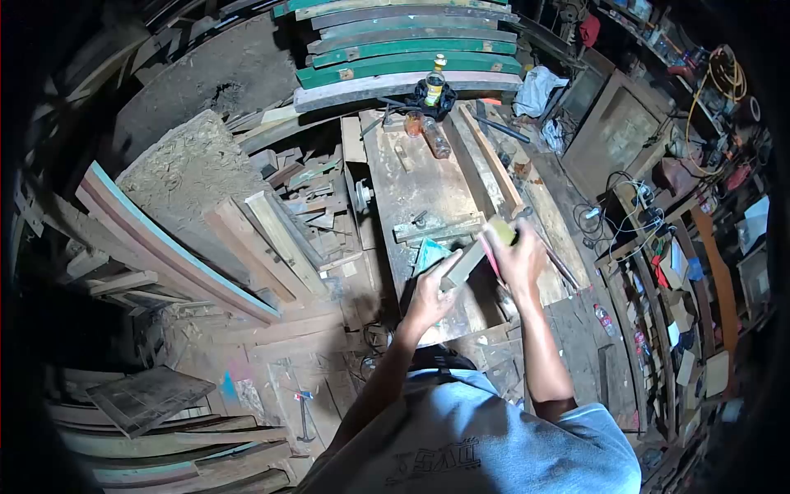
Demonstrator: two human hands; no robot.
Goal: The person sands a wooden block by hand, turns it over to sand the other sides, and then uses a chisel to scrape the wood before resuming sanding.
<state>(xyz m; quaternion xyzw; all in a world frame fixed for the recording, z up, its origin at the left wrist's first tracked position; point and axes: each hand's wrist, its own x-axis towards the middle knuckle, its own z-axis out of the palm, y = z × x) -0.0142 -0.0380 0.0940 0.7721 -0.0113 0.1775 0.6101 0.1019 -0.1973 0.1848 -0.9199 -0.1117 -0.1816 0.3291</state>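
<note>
In front of my body, over the workbench (424,188), both my hands meet at a short wooden block (463,265). Its near end is in the grip of my left hand (429,298). My right hand (523,262) is closed around a yellowish block (500,231) with a pink strip along its edge, held against the far end of the wooden block. A turquoise piece (429,255) shows just beyond my left fingers. Behind it lies a wooden strip (440,229) across the bench.
Bottles (436,138) lie and stand at the bench's far end. Long timber beams (481,165) run along its right side. Green curved boards (411,66) are stacked behind. Leftward lean more planks (276,239); a hammer (304,412) is on the floor. Cables (646,206) hang at right.
</note>
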